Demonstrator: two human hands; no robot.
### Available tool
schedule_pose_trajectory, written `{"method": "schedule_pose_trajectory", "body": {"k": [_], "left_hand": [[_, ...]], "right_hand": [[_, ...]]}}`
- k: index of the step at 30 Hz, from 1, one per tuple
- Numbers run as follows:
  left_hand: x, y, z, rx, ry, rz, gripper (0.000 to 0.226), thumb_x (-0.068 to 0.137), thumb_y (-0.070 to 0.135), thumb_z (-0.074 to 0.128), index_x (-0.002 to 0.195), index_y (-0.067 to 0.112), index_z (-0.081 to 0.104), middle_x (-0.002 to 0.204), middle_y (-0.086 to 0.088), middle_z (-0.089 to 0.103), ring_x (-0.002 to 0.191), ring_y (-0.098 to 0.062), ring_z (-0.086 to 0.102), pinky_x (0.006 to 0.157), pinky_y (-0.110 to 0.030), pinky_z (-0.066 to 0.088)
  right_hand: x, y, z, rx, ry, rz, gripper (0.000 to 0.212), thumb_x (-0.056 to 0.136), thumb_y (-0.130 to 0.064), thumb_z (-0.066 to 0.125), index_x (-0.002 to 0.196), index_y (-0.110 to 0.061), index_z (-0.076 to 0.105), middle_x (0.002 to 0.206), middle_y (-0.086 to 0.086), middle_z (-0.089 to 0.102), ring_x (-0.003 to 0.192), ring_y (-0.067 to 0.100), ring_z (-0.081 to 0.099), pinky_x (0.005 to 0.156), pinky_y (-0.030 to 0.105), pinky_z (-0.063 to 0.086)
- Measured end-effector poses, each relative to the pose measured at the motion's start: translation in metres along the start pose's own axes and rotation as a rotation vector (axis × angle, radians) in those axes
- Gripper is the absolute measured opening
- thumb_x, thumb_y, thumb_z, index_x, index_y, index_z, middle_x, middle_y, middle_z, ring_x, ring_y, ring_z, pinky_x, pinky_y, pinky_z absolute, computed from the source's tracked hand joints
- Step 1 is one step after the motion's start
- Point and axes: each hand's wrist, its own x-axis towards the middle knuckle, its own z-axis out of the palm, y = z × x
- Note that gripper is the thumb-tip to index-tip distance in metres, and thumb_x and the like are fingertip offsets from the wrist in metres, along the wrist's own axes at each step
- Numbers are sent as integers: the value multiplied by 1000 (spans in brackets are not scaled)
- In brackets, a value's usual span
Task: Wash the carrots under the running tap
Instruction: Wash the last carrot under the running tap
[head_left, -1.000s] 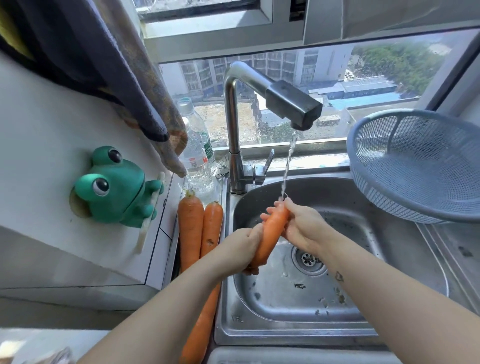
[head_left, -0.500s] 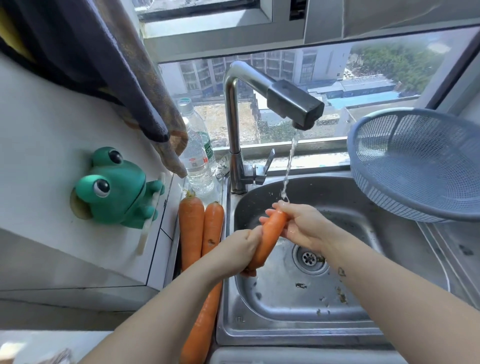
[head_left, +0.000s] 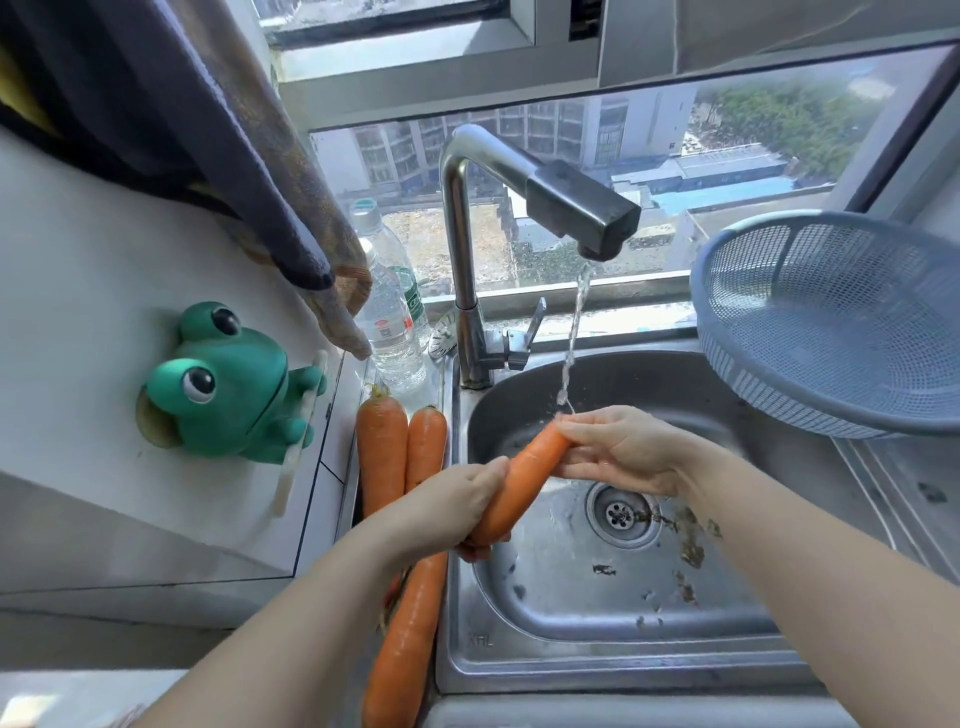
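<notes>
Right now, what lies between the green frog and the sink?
Carrots lie there on the ledge, alongside the sink's left rim; seen in the head view.

bright daylight through window (head_left: 623, 171); glare on sill; wide-angle bending at edges; sharp centre.

Steel sink unit (head_left: 613, 670) carries all. Narrow strip left of basin: two carrots (head_left: 382, 452) side by side, touching, leafy stubs at far end; third carrot (head_left: 405, 639) nearer camera, same line. Water bottle (head_left: 389, 322) upright at strip's far end, near tap (head_left: 467, 291) base on back-left rim. Basin floor: drain strainer (head_left: 621, 514), dark scraps (head_left: 691, 551) beside it. Right drainboard (head_left: 909, 493): blue colander (head_left: 831, 332), tilted.
</notes>
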Motion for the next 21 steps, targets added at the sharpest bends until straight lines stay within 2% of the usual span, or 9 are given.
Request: {"method": "schedule_pose_trajectory", "body": {"k": [2,4,6,9,11,14,16,21], "left_hand": [[3,1,2,109,35,32,44,104,39,25,91,8,53,78,-11,62,65,-26,62,61,-33,56],[5,4,9,218,81,53,41,104,33,23,90,6,50,76,-15,60,65,-28,62,58,-32,55],[7,4,9,193,78,36,41,103,35,23,87,8,49,72,-12,58,59,-24,60,53,-28,52],[4,2,1,71,33,-6,44,103,40,26,84,10,52,72,-6,61,58,-20,58,55,-26,51],[2,3,-1,34,25,-10,44,103,40,26,84,11,53,72,-4,61,56,-17,58,54,-26,50],[3,6,5,101,43,21,41,104,37,24,86,12,50,76,-6,60,53,-11,60,50,-24,51],[5,6,7,122,47,20,44,103,42,24,90,10,51,76,-8,58,54,-14,60,51,-25,52],[1,4,2,63,30,-6,46,103,44,24,92,10,54,75,-4,62,58,-18,60,54,-24,53]], "right_hand": [[1,2,5,-63,30,-27,19,97,-8,50,101,7,62,102,25,69,97,30,69,84,36,58],[5,5,14,-175,140,-74,20,97,-13,52,94,3,64,93,21,71,87,25,72,79,34,59],[8,5,15,-191,172,-81,21,98,-14,52,95,3,63,94,22,70,85,24,72,77,33,60],[0,-1,8,-78,70,-19,19,99,-7,48,101,5,62,105,27,67,96,30,69,80,33,59],[-2,-1,7,-81,61,-25,19,99,-7,48,101,5,62,106,28,67,98,30,69,79,32,59],[4,4,16,-187,180,-102,21,97,-15,54,101,4,64,95,21,71,87,25,72,75,30,60],[7,5,16,-222,229,-119,25,95,-18,58,105,5,63,92,20,72,85,24,73,76,30,60],[-1,-1,3,-115,44,-38,17,96,-6,52,104,6,62,105,25,68,98,27,70,84,32,58]]}}
